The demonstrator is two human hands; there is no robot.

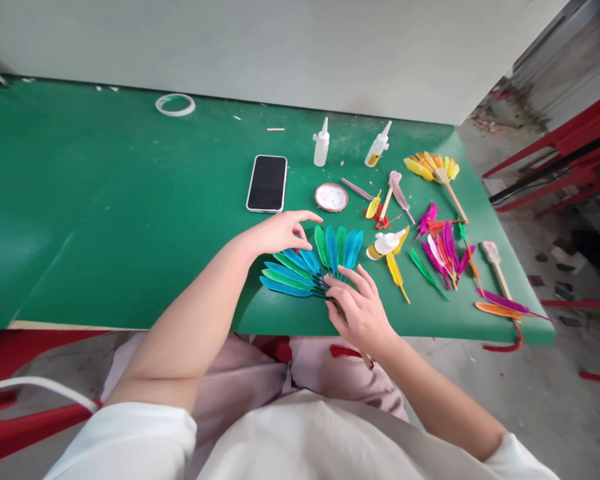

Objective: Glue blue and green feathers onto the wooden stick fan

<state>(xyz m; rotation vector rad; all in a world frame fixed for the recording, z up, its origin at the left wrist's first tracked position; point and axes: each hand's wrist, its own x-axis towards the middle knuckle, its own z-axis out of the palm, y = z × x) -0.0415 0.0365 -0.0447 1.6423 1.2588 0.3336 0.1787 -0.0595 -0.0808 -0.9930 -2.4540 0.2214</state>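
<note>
A fan of blue and green feathers [293, 272] lies spread at the table's front edge. My right hand [355, 303] holds it at the base, fingers over the quills. The end of its wooden handle [367, 361] pokes out below my palm, beside a red tassel [344, 351]. My left hand [283, 232] hovers over the fan's upper left, index finger stretched out, the other fingertips at the blue feathers. Whether they touch is unclear. Right of the fan, a white glue bottle [386, 244] lies tipped beside yellow feathers [395, 273].
On the green table [130, 200] are a phone [267, 183], a round lid [331, 197], two upright glue bottles [321, 143] and a tape roll [175, 105]. To the right lie a yellow feather fan [443, 175], magenta feathers [449, 250] and a bare-headed handle [497, 270].
</note>
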